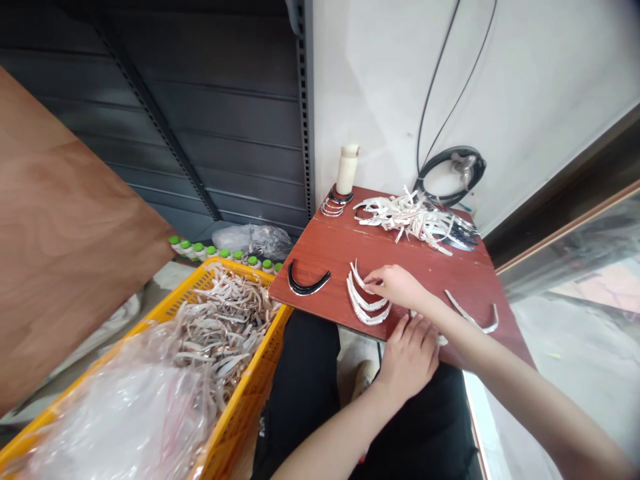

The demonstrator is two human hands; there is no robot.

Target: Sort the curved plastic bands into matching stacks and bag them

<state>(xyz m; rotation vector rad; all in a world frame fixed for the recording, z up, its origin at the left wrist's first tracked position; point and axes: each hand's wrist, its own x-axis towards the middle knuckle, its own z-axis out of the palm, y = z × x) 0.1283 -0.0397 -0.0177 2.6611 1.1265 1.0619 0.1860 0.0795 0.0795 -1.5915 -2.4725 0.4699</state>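
On the red-brown table (pixel 330 243), my right hand (pixel 397 285) reaches across to a group of white curved strips (pixel 367 308), its fingertips closed at the upper strip. My left hand (pixel 410 350) rests at the table's front edge, fingers bent over a white piece (pixel 441 341) that mostly lies hidden under it. Left of the white strips lie black curved strips (pixel 307 288), nested together. A single pale curved strip (pixel 473 315) lies to the right, beyond my right forearm.
A tangled pile of white strips (pixel 413 217) and a pale cylinder (pixel 347 170) stand at the table's back. At left, a yellow crate (pixel 260 360) holds strips and plastic bags (pixel 125 413). Green-capped bottles (pixel 199 249) line up behind it. A coiled black cable (pixel 430 193) hangs by the wall.
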